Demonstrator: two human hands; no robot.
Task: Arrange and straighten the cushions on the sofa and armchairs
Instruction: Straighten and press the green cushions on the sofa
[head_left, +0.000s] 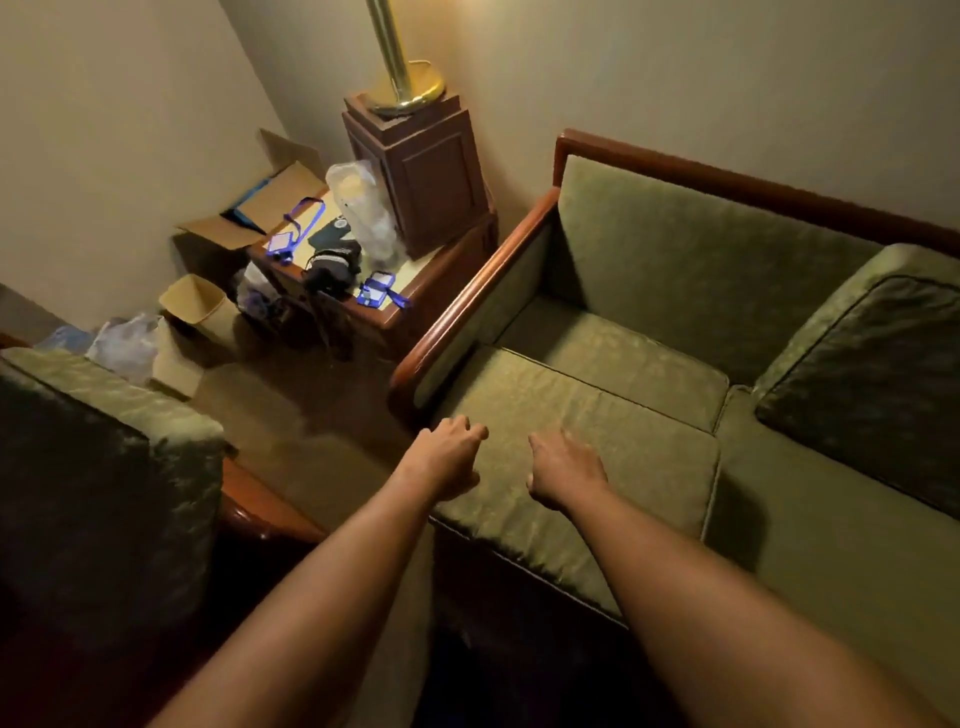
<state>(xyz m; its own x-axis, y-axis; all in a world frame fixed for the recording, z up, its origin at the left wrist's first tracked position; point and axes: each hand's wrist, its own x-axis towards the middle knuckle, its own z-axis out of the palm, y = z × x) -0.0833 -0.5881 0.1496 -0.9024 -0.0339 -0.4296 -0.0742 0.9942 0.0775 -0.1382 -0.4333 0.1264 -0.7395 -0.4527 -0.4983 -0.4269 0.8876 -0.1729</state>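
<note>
Here, left hand loosely curled, holding nothing, right hand fingers down on green seat cushion.

My head camera gives me a dim, warm yellow-green view, with the brightest patch on the wall behind the brass lamp pole at top centre, so the light seems to fall from there. Deep shadow swallows the lower frame, the dark armchair cushion at left and the floor beneath the sofa's seat cushion, while my forearms and both hands show soft motion blur. The wide lens bends the sofa's wooden frame and the walls into curves toward the edges, and fine detail looks smeared and grainy throughout.
</note>
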